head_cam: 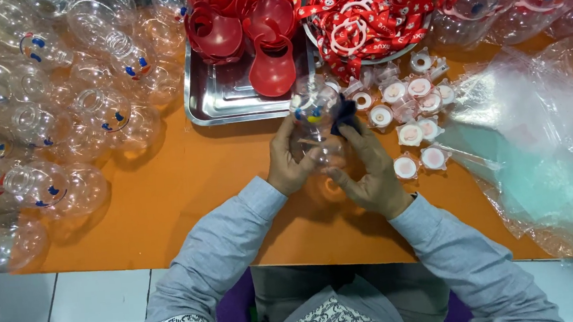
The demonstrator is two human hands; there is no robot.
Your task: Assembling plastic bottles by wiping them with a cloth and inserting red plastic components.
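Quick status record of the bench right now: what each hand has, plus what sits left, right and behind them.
left hand: grips the clear plastic bottle from its left side
right hand: on the same bottle, pressing a dark cloth to it
surface: orange table
left: heap of clear bottles
behind: steel tray with red plastic parts; red straps
right: small white-centred caps; clear plastic bags

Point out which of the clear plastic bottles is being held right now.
The clear bottle over the orange table, between left hand and right hand; the others lie piled untouched at left.
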